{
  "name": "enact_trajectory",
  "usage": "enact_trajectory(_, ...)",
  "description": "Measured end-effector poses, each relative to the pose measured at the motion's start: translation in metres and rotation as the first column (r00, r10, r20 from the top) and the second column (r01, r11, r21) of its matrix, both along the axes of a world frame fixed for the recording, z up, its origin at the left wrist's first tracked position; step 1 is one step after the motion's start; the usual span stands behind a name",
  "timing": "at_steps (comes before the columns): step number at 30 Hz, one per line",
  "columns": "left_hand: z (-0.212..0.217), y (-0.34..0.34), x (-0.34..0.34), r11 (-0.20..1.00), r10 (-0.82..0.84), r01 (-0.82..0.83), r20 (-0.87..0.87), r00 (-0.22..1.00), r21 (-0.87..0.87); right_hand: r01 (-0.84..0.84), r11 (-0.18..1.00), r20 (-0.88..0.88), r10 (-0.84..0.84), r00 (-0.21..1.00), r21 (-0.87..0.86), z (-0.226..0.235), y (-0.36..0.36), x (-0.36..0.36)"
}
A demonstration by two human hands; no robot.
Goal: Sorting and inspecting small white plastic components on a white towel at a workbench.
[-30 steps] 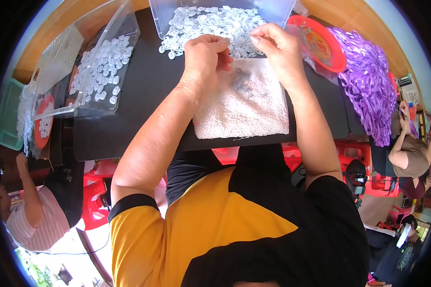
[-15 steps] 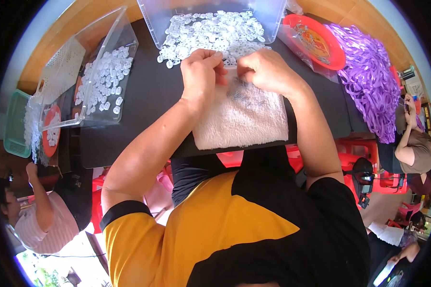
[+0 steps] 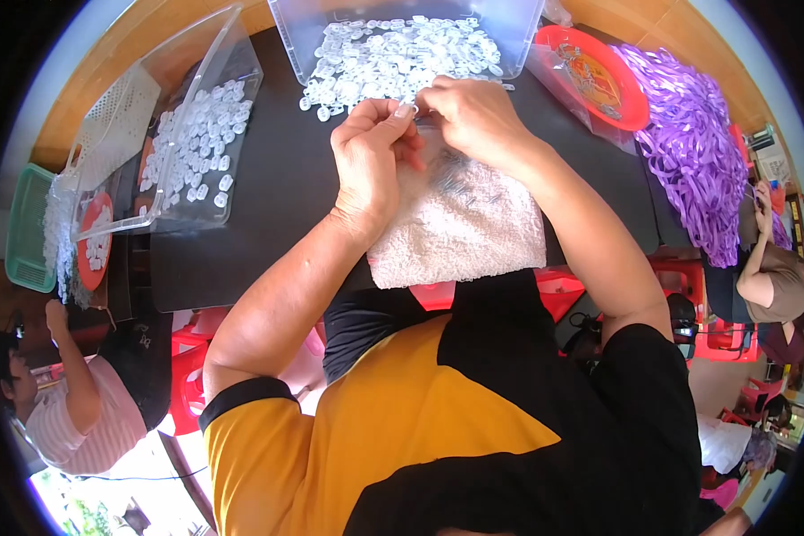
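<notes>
Between the thumb and finger of my left hand (image 3: 368,152) is a small white plastic piece (image 3: 412,108), only partly showing. My right hand (image 3: 472,112) meets it from the other side, its fingers pinched together; whatever they hold is hidden. Under both hands lies a folded pale cloth (image 3: 460,234) at the table's near edge. Thin grey metal bits (image 3: 456,183) are scattered on the cloth's upper part. Just beyond my hands, a heap of small white plastic pieces (image 3: 393,55) spills from a clear bin (image 3: 288,36) tipped toward me.
A second clear bin (image 3: 213,207) with white pieces stands left on the black table (image 3: 286,192). At right are a red plate (image 3: 636,105) of small metal parts and a pile of purple ribbons (image 3: 688,134). Other people sit at both sides; a green basket (image 3: 31,228) is far left.
My right hand has moved up and left, against the left hand's fingertips. A white piece now shows in the left pinch. The whole view has shifted slightly.
</notes>
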State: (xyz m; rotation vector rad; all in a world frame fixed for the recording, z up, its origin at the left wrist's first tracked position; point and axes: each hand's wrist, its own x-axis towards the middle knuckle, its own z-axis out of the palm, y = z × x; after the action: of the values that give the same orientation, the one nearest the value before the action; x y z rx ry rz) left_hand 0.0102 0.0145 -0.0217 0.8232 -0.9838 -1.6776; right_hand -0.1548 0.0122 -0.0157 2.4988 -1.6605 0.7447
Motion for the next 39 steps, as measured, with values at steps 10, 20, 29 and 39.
enact_trajectory(10,-0.001,-0.003,0.003,1.0,-0.006,0.006,-0.039,0.999,0.009,-0.008,1.0,-0.135,0.008,0.991,0.001,-0.004,-0.005,0.001)
enact_trajectory(20,-0.001,-0.003,0.002,1.0,-0.005,0.006,-0.052,0.999,0.007,-0.236,0.961,-0.41,0.159,0.898,-0.144,-0.002,-0.006,-0.001)
enact_trajectory(29,0.0,-0.003,0.002,0.998,0.044,-0.038,-0.139,0.989,0.045,-0.208,0.978,-0.353,0.193,0.915,-0.003,0.004,-0.014,0.008)
enact_trajectory(39,0.0,-0.004,0.002,0.998,0.044,-0.04,-0.105,0.994,0.041,-0.267,0.963,-0.381,0.235,0.894,-0.033,0.006,-0.018,0.005)
